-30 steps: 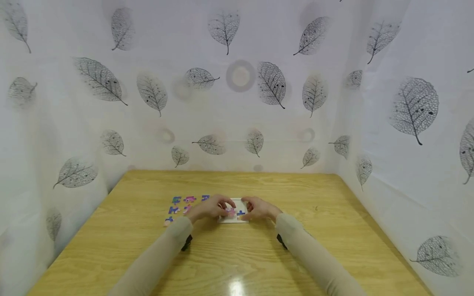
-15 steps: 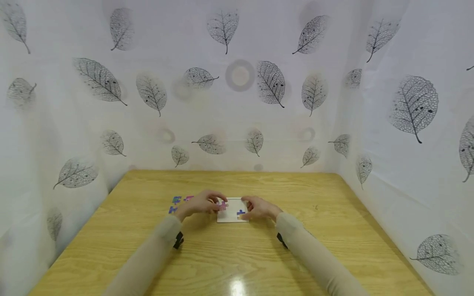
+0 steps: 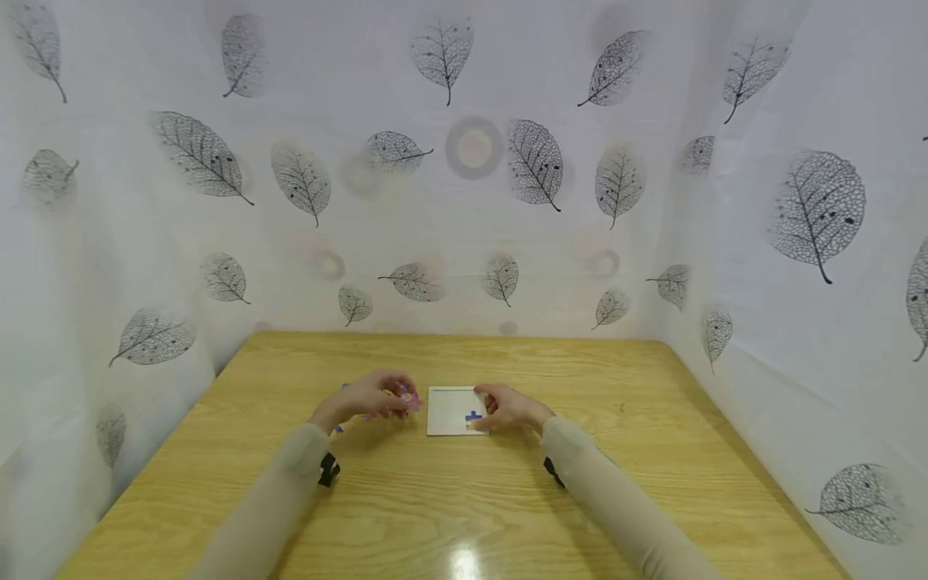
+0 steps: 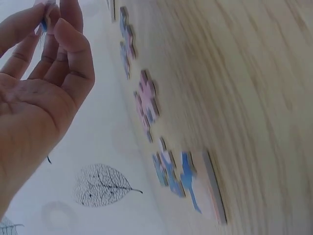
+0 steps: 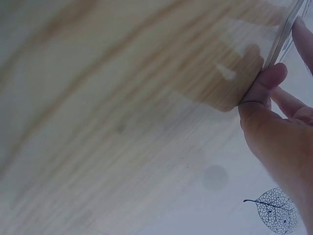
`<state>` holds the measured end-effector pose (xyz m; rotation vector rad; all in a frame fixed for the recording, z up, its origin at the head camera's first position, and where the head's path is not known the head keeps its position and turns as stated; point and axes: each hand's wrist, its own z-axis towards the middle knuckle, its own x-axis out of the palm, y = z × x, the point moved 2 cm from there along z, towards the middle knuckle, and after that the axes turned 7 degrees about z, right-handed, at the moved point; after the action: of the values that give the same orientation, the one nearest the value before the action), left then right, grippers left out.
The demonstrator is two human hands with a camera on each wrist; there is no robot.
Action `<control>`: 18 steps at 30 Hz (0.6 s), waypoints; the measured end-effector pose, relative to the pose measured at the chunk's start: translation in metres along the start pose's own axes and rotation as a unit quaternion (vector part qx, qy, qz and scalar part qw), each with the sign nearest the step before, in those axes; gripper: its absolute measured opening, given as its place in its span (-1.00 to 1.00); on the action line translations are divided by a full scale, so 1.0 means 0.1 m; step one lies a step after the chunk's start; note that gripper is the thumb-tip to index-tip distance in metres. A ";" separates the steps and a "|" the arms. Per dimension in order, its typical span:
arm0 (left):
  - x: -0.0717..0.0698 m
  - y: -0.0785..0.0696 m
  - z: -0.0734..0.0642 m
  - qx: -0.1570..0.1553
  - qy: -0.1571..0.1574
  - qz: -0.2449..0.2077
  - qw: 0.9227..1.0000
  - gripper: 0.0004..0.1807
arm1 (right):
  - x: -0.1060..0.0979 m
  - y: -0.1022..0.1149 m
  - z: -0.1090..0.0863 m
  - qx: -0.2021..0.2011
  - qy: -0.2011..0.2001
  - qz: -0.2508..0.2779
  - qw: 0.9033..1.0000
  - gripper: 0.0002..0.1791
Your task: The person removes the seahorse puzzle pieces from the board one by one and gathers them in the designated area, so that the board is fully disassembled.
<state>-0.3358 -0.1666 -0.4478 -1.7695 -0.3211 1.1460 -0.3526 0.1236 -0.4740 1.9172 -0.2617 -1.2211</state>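
Note:
My left hand [image 3: 380, 395] pinches a pink jigsaw puzzle piece [image 3: 410, 400] just left of the white puzzle board [image 3: 445, 415]. In the left wrist view the held piece [image 4: 45, 23] shows only a bluish edge between thumb and fingers. My right hand [image 3: 505, 408] grips the board's right side, its thumb near the lower corner and a finger at the upper one; the right wrist view shows the thumb [image 5: 275, 76] against the board's edge. One blue and yellowish piece [image 3: 473, 418] sits in the board's lower right corner, partly behind the thumb.
Several loose pieces, among them a pink one [image 4: 148, 93] and a blue and pale one [image 4: 198, 186], lie flat on the wooden table [image 3: 464, 483]. My left hand mostly hides them in the head view. A white leaf-print curtain [image 3: 464, 217] encloses the table's back and sides.
My left hand has moved left off the board, carrying the pink puzzle piece from over its middle past its left edge. My right hand has stayed at the board's right side.

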 end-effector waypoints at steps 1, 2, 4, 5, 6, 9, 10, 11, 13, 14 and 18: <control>-0.03 0.01 -0.02 0.000 0.000 -0.004 1.000 -0.74 | 0.00 0.00 0.00 0.002 -0.001 -0.001 1.000 -0.16; -0.05 0.03 -0.04 0.001 0.000 -0.006 1.000 -0.74 | 0.00 0.00 0.00 0.001 -0.002 0.000 1.000 -0.16; -0.09 0.05 -0.07 0.003 -0.001 -0.006 1.000 -0.74 | 0.00 0.00 0.00 0.005 -0.004 0.003 1.000 -0.16; -0.11 0.06 -0.10 0.001 -0.002 -0.005 1.000 -0.74 | 0.00 0.00 -0.01 0.006 -0.003 0.004 1.000 -0.16; -0.13 0.07 -0.12 0.004 -0.004 -0.001 1.000 -0.74 | 0.01 0.00 -0.01 0.007 -0.003 0.006 1.000 -0.16; -0.19 0.08 -0.20 0.004 -0.017 0.024 1.000 -0.74 | 0.02 -0.01 -0.01 0.008 0.000 0.006 1.000 -0.15; -0.21 0.08 -0.23 0.003 -0.022 0.031 0.999 -0.73 | 0.02 -0.01 -0.01 0.006 0.000 0.006 1.000 -0.15; -0.23 0.08 -0.24 0.002 -0.027 0.039 0.999 -0.72 | 0.02 -0.01 -0.01 0.006 0.001 0.005 1.000 -0.15; -0.26 0.10 -0.28 -0.002 -0.034 0.053 0.998 -0.71 | 0.02 -0.01 -0.01 0.006 -0.001 0.004 1.000 -0.15; -0.28 0.11 -0.29 -0.006 -0.037 0.058 0.998 -0.72 | 0.02 -0.01 -0.01 0.006 -0.001 0.005 1.000 -0.15; -0.33 0.14 -0.33 -0.012 -0.042 0.069 0.997 -0.73 | 0.01 -0.01 -0.01 0.006 -0.002 0.012 1.000 -0.15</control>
<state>-0.3303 -0.2139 -0.4386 -1.7899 -0.2671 1.3228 -0.3520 0.1239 -0.4751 1.9171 -0.2949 -1.2107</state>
